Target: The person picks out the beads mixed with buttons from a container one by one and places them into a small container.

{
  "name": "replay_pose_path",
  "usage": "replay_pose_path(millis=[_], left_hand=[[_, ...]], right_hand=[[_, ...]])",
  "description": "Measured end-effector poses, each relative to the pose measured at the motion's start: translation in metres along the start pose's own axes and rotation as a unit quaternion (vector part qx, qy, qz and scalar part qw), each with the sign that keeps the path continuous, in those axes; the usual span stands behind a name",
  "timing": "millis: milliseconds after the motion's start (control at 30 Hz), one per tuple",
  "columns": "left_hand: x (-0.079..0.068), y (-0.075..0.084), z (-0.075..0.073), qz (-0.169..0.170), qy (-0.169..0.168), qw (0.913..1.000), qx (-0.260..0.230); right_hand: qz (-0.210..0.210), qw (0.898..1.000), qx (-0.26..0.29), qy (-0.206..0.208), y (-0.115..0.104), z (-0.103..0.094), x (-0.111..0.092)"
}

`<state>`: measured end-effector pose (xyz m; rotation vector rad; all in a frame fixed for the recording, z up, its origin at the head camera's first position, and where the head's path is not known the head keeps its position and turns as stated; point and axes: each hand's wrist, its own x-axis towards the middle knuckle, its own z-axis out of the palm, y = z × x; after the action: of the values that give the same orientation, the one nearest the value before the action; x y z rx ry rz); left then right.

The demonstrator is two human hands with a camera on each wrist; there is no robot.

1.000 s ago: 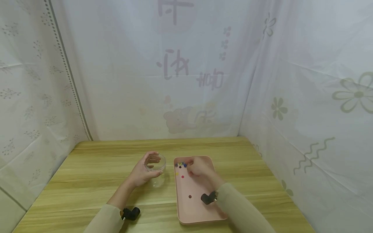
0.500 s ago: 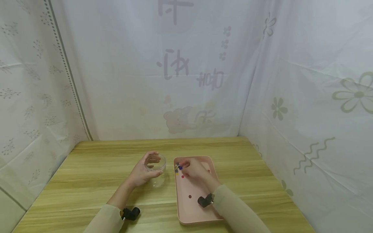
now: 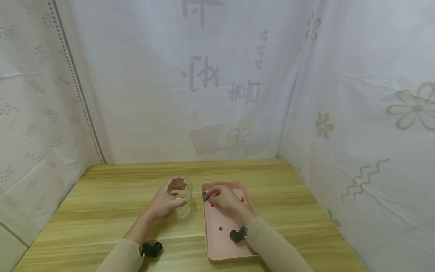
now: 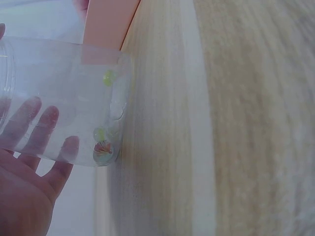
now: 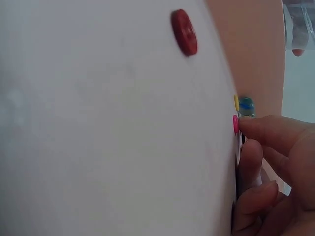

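Note:
My left hand [image 3: 164,200] grips a clear jar [image 3: 181,207] on the table left of the tray, its mouth upward. In the left wrist view, a few glass marbles [image 4: 108,77] sit at the jar's bottom. My right hand [image 3: 225,199] reaches into the far-left part of a pink tray [image 3: 217,247], fingers bent. A blue marble [image 3: 208,197] lies at its fingertips; whether it is pinched is unclear. More marbles [image 5: 246,105] crowd by the tray wall. In the right wrist view, a pink button [image 5: 236,124] and a yellow button [image 5: 236,103] are beside the index finger.
A dark red button [image 3: 221,229] lies in the tray's near half. Small red and yellow pieces [image 3: 242,200] lie by its right wall. The wooden table [image 3: 102,204] meets white patterned curtains [image 3: 146,113] at the back and sides.
My right hand has shifted left inside the tray, and the blue marble moved left with its fingertips toward the other marbles. The left hand and jar have stayed in place.

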<state>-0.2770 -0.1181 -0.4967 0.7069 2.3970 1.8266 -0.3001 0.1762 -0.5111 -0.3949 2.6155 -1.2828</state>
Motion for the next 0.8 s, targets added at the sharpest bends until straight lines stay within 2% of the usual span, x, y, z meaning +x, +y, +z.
replay_pose_path(millis=[633, 800], left_hand=[[0.0005, 0.0002, 0.0003, 0.001, 0.001, 1.0, 0.0], [-0.0001, -0.0001, 0.0002, -0.001, 0.0, 1.0, 0.001]], right_hand=[[0.012, 0.999, 0.03, 0.014, -0.0002, -0.0029, 0.0001], [0.012, 0.998, 0.057, 0.013, -0.0049, -0.0043, -0.0005]])
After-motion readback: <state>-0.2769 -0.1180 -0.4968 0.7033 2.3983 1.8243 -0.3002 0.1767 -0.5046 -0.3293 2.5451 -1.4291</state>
